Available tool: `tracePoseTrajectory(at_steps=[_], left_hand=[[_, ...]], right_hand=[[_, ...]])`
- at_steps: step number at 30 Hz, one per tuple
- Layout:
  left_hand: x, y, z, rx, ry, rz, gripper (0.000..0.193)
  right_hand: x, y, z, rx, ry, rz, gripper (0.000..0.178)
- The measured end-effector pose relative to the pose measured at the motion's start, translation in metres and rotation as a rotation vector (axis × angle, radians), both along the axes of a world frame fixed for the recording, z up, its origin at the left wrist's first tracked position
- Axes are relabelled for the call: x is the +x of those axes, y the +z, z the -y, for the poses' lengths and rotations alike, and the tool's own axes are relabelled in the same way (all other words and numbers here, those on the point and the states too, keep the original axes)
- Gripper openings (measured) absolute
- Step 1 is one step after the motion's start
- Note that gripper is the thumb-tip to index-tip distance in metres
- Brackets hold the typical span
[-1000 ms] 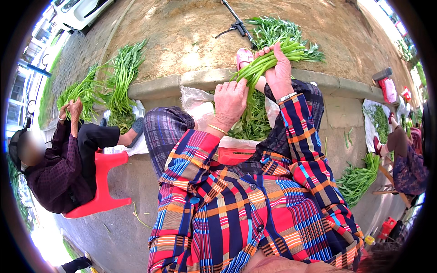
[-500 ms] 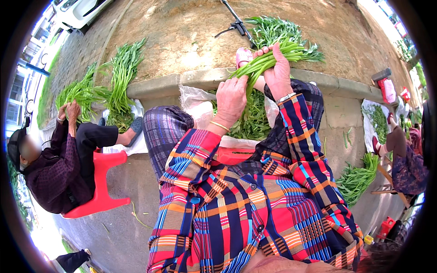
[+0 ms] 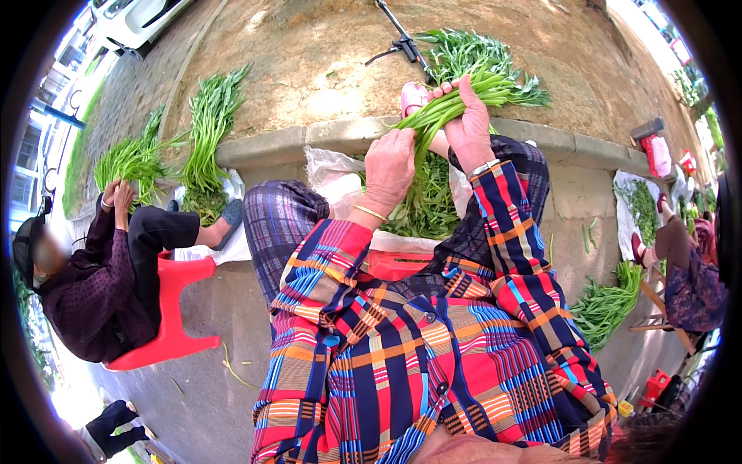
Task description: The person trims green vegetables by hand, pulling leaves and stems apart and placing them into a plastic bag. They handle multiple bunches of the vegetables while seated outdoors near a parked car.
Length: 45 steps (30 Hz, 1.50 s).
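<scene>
A bunch of long-stemmed leafy greens (image 3: 440,114) lies across my right hand (image 3: 468,124), with the thumb over the stems and the fingers wrapped beneath. The leafy tops point to the far right. My left hand (image 3: 389,161) is closed in a pinch at the near stem ends, touching them; its fingertips are partly hidden by the back of the hand. Below both hands, between my knees, loose green leaves (image 3: 427,203) are heaped on a pale plastic sheet (image 3: 331,172). More greens (image 3: 470,56) lie on the dirt just past the bunch.
A stone curb (image 3: 340,136) runs across beyond my knees. At left, a person on a red stool (image 3: 179,309) handles greens (image 3: 127,164); another bunch (image 3: 207,143) lies beside them. A greens pile (image 3: 607,309) sits at right, near another seated person. A black metal stand (image 3: 405,42) is ahead.
My hands have barely shifted and the bunch stays in my right hand. At left, the other person's hands have dropped slightly. More of the dark-trousered legs shows at the lower left.
</scene>
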<state>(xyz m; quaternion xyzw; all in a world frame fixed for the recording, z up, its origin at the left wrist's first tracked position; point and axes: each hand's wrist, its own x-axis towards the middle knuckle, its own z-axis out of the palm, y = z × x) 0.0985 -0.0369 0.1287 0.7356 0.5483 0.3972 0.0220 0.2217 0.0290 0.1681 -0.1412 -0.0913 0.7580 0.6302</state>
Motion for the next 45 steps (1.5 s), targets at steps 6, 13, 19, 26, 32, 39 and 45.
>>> tracePoseTrajectory(at_steps=[6, 13, 19, 26, 32, 39, 45], left_hand=[[-0.004, -0.005, 0.003, 0.025, 0.027, 0.038, 0.017], [0.0, -0.005, 0.002, -0.113, 0.054, 0.276, 0.021], [-0.003, -0.009, -0.002, -0.31, -0.078, 0.614, 0.017], [-0.002, -0.006, 0.001, -0.199, -0.06, 0.508, 0.009], [-0.006, -0.007, 0.001, -0.089, -0.091, 0.161, 0.016], [-0.001, 0.006, 0.005, -0.069, -0.094, 0.106, 0.024], [-0.007, -0.004, -0.004, -0.091, -0.132, 0.302, 0.017]], right_hand=[[0.001, -0.006, -0.004, 0.052, -0.001, -0.061, 0.024], [0.004, -0.008, -0.006, 0.045, 0.0, -0.093, 0.024], [0.004, -0.008, -0.004, 0.088, 0.057, -0.063, 0.024], [0.003, -0.006, -0.003, 0.074, 0.057, -0.058, 0.024], [0.002, -0.007, -0.003, 0.077, 0.065, -0.057, 0.023], [0.006, -0.016, -0.009, 0.038, -0.021, 0.014, 0.024], [0.0, -0.008, 0.0, 0.062, 0.039, -0.027, 0.026]])
